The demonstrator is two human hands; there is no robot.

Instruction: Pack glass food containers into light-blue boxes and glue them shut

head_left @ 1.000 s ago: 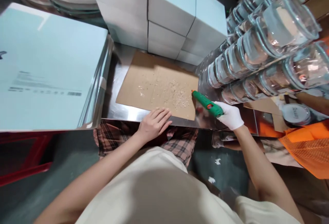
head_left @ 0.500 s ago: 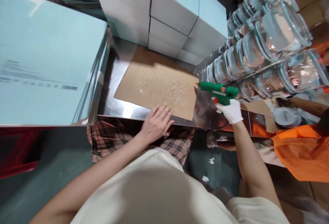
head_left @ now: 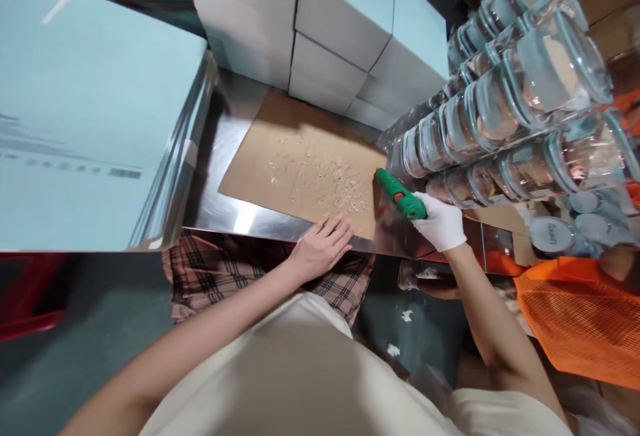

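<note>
My right hand, in a white glove, grips a green glue gun whose nozzle points left and down at the right edge of a brown cardboard sheet. The sheet lies flat on a steel table and carries dried glue blobs near its middle. My bare left hand rests palm down on the table's front edge, fingertips on the cardboard's near edge, holding nothing.
Stacked pale blue-white boxes stand behind the cardboard. A large flat pale box fills the left. Rows of glass jars lie stacked at right. Another person in orange is at the far right.
The glue gun was lifted level half a second ago; now it has come back down to the cardboard's right edge, nozzle tilted down. My left hand slid slightly right.
</note>
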